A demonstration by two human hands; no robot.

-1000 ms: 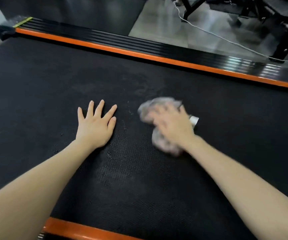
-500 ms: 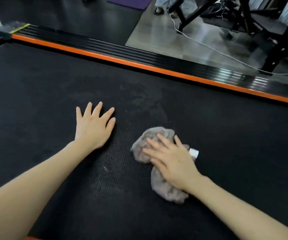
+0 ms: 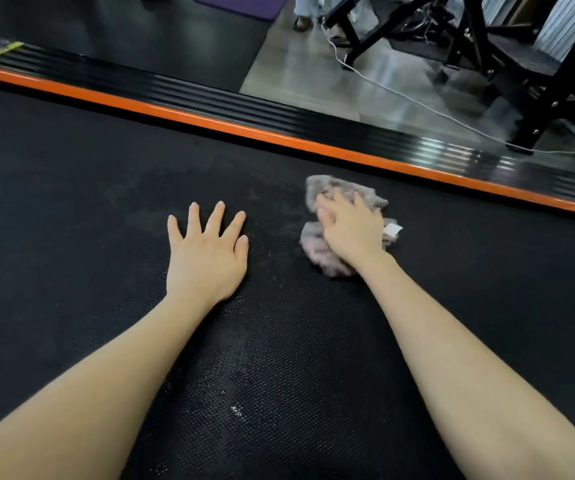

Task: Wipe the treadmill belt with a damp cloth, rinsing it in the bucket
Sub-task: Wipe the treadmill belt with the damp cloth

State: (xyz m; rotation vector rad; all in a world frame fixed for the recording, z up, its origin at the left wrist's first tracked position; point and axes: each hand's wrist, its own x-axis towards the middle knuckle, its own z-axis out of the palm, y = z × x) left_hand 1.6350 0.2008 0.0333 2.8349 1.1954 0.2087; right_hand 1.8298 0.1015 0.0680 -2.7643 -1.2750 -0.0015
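Note:
The black textured treadmill belt (image 3: 71,237) fills most of the view, with damp streaks near its middle. A crumpled grey cloth (image 3: 344,195) with a white tag lies on the belt at centre right. My right hand (image 3: 351,230) presses down on the cloth with its fingers spread flat over it. My left hand (image 3: 206,254) rests flat on the bare belt to the left of the cloth, fingers spread and holding nothing. No bucket is in view.
An orange and black side rail (image 3: 279,133) borders the belt's far edge. Beyond it are a shiny floor, a white cable (image 3: 417,102), black gym equipment frames (image 3: 538,81), a purple mat (image 3: 244,5) and a person's feet (image 3: 305,15) at the top.
My right hand slid the cloth toward me half a second ago and has now pushed it away again toward the orange rail. My left hand stays planted on the belt.

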